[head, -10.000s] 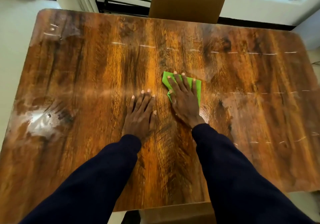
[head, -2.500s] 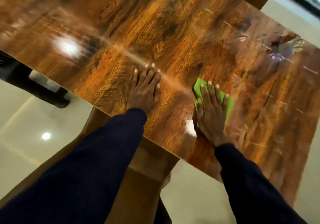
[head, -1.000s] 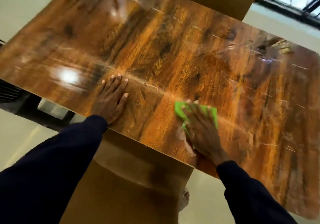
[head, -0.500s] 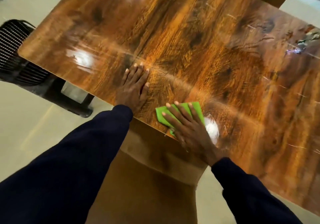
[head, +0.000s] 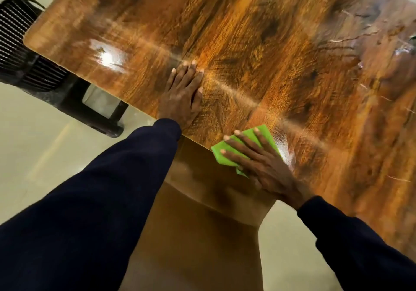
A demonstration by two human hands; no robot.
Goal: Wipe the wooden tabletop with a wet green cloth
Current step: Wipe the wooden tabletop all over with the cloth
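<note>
The glossy wooden tabletop point(head: 258, 43) fills the upper part of the head view, tilted. A folded green cloth point(head: 225, 153) lies at the table's near edge, its left corner hanging over it. My right hand point(head: 263, 167) presses flat on the cloth with fingers spread, pointing left. My left hand point(head: 183, 95) rests flat on the bare wood near the same edge, to the left of the cloth, holding nothing. Wet streaks shine on the wood right of the cloth.
A brown chair back point(head: 213, 200) stands under the near edge, between my arms. A black slatted chair point(head: 27, 65) sits at the table's left end. Pale tiled floor point(head: 45, 155) surrounds both.
My right hand has slid the cloth toward me to the near edge, so its corner now overhangs. My left hand has stayed flat in place.
</note>
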